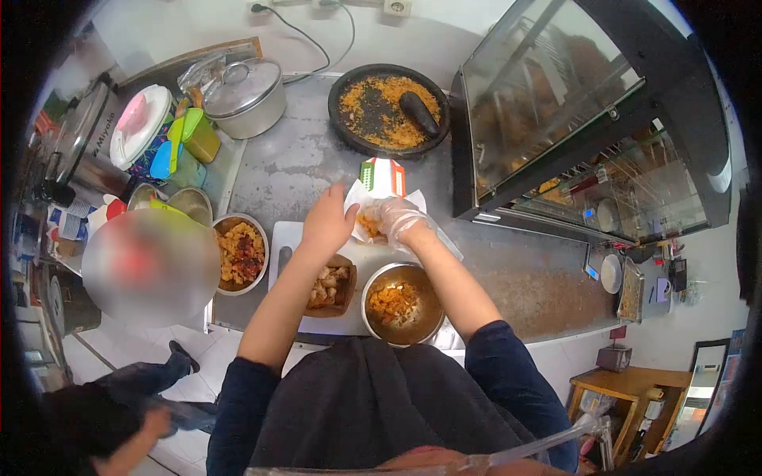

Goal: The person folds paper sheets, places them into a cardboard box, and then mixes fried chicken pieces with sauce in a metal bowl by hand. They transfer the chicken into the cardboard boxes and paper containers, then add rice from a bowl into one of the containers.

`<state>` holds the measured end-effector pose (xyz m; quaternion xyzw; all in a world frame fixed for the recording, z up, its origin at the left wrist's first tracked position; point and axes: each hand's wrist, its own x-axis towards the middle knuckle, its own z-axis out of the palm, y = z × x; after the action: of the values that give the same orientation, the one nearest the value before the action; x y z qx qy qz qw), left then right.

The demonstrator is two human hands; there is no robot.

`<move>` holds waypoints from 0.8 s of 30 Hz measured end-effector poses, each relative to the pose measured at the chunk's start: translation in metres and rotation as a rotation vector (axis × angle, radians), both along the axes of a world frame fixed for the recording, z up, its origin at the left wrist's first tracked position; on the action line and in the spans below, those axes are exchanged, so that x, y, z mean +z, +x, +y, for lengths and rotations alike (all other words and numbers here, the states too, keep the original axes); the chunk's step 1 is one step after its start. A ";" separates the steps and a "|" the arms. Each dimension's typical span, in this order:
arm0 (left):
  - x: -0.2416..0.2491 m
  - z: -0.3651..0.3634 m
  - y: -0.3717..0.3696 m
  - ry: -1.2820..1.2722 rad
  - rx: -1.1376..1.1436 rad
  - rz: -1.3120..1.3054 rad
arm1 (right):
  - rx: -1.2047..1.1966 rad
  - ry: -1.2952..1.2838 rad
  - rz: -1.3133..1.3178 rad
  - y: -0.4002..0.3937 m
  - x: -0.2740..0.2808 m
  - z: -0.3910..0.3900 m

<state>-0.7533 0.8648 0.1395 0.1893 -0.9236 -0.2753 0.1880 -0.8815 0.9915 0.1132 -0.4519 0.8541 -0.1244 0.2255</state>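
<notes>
A paper-lined takeaway box (pixel 382 176) with green, white and red sides stands on the metal counter, orange-brown food (pixel 370 224) inside. My right hand (pixel 403 220), in a clear plastic glove, reaches into it with fingers curled at the food; what they grip is hidden. Bare, my left hand (pixel 329 220) is beside the lining's left edge, fingers stretched and thumb apart, holding nothing. Below my hands are a steel bowl (pixel 405 305) with orange crumbly food and a brown paper box (pixel 337 289) of pale browned pieces, partly behind my left forearm.
A black stone mortar (pixel 349 135) with orange crumbs and a pestle (pixel 419 113) is at the back. A glass display cabinet (pixel 556 103) stands right. Left are a food bowl (pixel 240 252), a lidded pot (pixel 246 103) and containers (pixel 198 135). Another person (pixel 111 412) is lower left.
</notes>
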 end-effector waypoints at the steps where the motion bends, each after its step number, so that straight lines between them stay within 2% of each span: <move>1: 0.028 0.011 0.017 0.141 -0.037 0.093 | 0.000 0.007 -0.008 0.002 0.000 0.001; 2: 0.059 0.024 0.037 0.284 -0.075 0.182 | -0.032 -0.005 0.048 0.003 0.004 0.002; 4: 0.099 0.037 0.080 0.489 -0.182 -0.040 | -0.076 -0.009 0.092 0.001 0.010 0.005; 6: 0.089 0.049 0.116 0.836 -0.277 -0.117 | -0.236 -0.040 0.117 -0.006 0.022 0.007; 7: 0.082 0.054 0.128 0.839 -0.280 -0.119 | -0.240 -0.037 0.116 -0.002 0.032 0.020; 9: 0.063 0.063 0.147 0.905 -0.374 -0.413 | -0.314 -0.450 -0.192 0.016 0.059 0.059; 10: 0.047 0.068 0.154 0.904 -0.378 -0.417 | -0.320 -0.450 -0.193 0.035 0.079 0.072; 12: 0.002 0.077 0.163 0.618 -0.480 -0.467 | -0.203 -0.046 -0.325 0.075 0.112 0.096; 13: -0.015 0.083 0.164 0.617 -0.485 -0.466 | -0.078 0.061 -0.276 0.082 0.075 0.105; 14: -0.031 0.091 0.163 0.734 -0.387 -0.458 | 0.049 0.170 -0.224 0.088 0.038 0.114; 15: -0.048 0.097 0.161 0.850 -0.286 -0.448 | 0.049 0.186 -0.136 0.105 0.038 0.116; 16: -0.070 0.101 0.160 0.852 -0.290 -0.446 | 0.050 0.203 -0.048 0.122 0.038 0.114; 18: -0.108 0.108 0.156 1.123 -0.371 -0.166 | 0.091 0.219 0.030 0.135 0.017 0.106; 19: -0.110 0.107 0.155 1.126 -0.371 -0.163 | 0.073 0.221 0.056 0.140 0.017 0.102; 21: -0.113 0.104 0.150 1.352 -0.351 -0.234 | 0.091 0.184 0.111 0.143 0.007 0.099; 24: -0.096 0.106 0.149 1.391 -0.315 -0.234 | 0.136 0.170 0.041 0.136 -0.006 0.101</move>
<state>-0.6041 0.9710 0.0432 0.1581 -0.5651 -0.8011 -0.1181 -0.7458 1.0926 0.1077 -0.4904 0.8334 -0.0265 0.2534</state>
